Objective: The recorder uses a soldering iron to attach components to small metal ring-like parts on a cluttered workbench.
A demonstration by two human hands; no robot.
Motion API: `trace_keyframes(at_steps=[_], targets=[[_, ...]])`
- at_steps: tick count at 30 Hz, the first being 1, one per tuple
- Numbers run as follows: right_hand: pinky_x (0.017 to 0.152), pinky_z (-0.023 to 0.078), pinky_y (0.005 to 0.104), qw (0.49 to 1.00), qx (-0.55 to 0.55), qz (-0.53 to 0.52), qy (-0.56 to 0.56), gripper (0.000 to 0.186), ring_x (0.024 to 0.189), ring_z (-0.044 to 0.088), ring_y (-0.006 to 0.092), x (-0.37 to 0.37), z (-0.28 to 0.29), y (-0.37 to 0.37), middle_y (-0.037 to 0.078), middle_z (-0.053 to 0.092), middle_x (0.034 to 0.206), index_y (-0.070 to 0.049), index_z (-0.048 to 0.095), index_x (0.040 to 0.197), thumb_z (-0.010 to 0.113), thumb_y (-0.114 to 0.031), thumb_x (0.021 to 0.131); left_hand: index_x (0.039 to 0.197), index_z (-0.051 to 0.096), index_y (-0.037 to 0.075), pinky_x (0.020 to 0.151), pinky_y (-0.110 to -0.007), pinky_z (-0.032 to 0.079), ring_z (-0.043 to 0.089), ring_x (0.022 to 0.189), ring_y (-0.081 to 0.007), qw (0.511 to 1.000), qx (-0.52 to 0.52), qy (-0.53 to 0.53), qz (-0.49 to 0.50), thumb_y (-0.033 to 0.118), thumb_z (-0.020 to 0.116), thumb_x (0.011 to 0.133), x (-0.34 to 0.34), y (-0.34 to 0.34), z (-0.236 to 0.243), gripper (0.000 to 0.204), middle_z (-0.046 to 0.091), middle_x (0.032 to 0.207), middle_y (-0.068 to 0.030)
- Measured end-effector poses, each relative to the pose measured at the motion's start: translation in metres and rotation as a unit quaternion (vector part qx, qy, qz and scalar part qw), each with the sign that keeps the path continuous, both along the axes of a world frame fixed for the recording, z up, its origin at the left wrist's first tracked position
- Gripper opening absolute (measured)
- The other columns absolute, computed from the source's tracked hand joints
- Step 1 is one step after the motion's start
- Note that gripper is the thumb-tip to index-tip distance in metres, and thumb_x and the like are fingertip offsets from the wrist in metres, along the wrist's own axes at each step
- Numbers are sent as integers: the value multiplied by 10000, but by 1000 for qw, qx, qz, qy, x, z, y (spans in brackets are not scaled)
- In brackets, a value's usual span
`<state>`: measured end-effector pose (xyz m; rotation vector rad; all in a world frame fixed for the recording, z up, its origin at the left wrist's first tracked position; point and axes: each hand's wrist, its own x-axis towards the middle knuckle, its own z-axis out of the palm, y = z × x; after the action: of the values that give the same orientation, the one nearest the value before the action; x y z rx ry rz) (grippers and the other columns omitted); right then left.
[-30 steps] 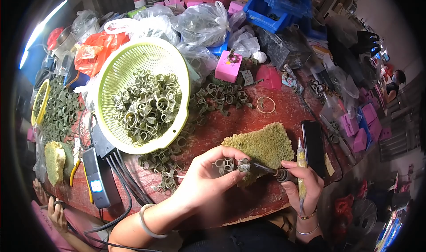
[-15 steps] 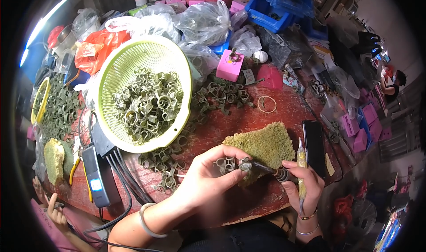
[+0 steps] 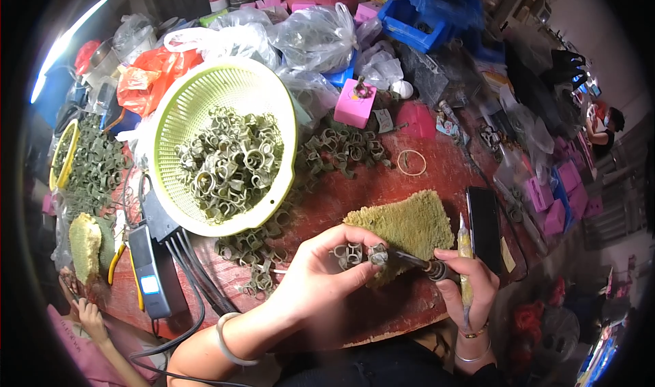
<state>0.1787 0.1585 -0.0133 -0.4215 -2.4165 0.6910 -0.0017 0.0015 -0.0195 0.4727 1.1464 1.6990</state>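
My left hand [image 3: 321, 278] pinches a small cluster of green wax rings [image 3: 351, 254] above the red table [image 3: 437, 182]. My right hand [image 3: 467, 288] grips a thin pen-like heated tool [image 3: 413, 261], whose tip touches the ring cluster. A second, yellowish tool [image 3: 465, 264] stands upright in the same right hand. An olive green cloth pad [image 3: 406, 227] lies just behind the ring cluster. A light green plastic colander [image 3: 184, 107] filled with more green wax rings [image 3: 232, 162] sits to the left.
Loose green rings [image 3: 341, 148] lie on the table beside the colander. A black phone [image 3: 484, 227] lies right of the pad. A grey power unit [image 3: 151, 268] with black cables sits at left. Plastic bags [image 3: 314, 32], pink blocks [image 3: 355, 104] and blue bins [image 3: 416, 22] crowd the back. Another person's hand [image 3: 85, 312] shows lower left.
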Motion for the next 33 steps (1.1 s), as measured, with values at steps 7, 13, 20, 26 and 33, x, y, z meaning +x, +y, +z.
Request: trace_keyframes(at_steps=[7, 13, 20, 26, 33], targets=[[687, 500, 295, 991, -120, -61, 26, 279, 729, 656, 209, 13, -1, 2, 134, 677, 845, 19, 588, 914, 692, -233, 856, 1062, 590, 21, 774, -236, 484, 561, 862, -53, 981, -59, 187, -14, 32, 677, 839, 7, -2, 22, 239, 608, 974, -23], [668, 485, 299, 991, -116, -57, 24, 233, 705, 633, 224, 5, 3, -1, 127, 635, 787, 23, 590, 906, 688, -179, 845, 1093, 567, -27, 783, -230, 495, 611, 917, -100, 894, -71, 428, 113, -96, 622, 796, -10, -33, 73, 310, 628, 978, -54], [649, 476, 290, 987, -149, -43, 35, 205, 674, 614, 229, 6, 7, -1, 126, 631, 792, 17, 589, 902, 697, -142, 831, 1169, 555, 65, 859, -362, 468, 585, 999, -269, 567, -246, 743, 256, -8, 623, 790, -79, -32, 89, 392, 576, 1141, -156], [630, 473, 294, 992, -96, -48, 73, 193, 660, 612, 228, 10, 0, 1, 126, 623, 770, 9, 595, 895, 724, -85, 786, 1046, 601, 14, 869, -421, 450, 544, 995, -365, 527, -190, 765, 318, 27, 625, 787, -58, 4, 80, 261, 531, 1151, -206], [660, 454, 281, 972, -161, -116, 123, 167, 674, 560, 149, 15, -10, 4, 79, 610, 741, 3, 588, 895, 658, -146, 866, 1149, 574, 79, 879, -499, 419, 488, 993, -415, 611, -212, 748, 148, 269, 635, 828, -32, 90, 10, 378, 463, 1052, -234]])
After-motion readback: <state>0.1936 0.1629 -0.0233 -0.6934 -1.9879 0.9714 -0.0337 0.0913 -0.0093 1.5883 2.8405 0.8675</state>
